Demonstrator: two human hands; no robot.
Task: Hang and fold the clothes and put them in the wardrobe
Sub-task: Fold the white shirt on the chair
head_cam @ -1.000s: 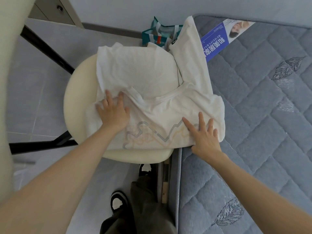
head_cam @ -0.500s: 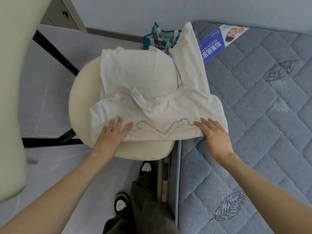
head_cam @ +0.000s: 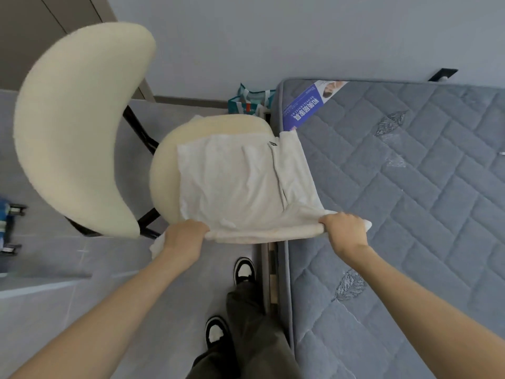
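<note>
Shirt (head_cam: 240, 184), left hand (head_cam: 185, 233), right hand (head_cam: 344, 228) gripping, fingertips hidden

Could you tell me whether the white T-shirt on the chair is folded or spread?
Folded: the white T-shirt forms a compact rectangle; left hand and right hand grip its near edge.

Cream upholstered chair (head_cam: 76, 127) on black legs, just beside a grey quilted mattress (head_cam: 410, 214); pale grey wall (head_cam: 273, 36) behind, grey tiled floor (head_cam: 54, 310) below, teal bag (head_cam: 247, 101) at the wall's foot between chair and mattress.
</note>
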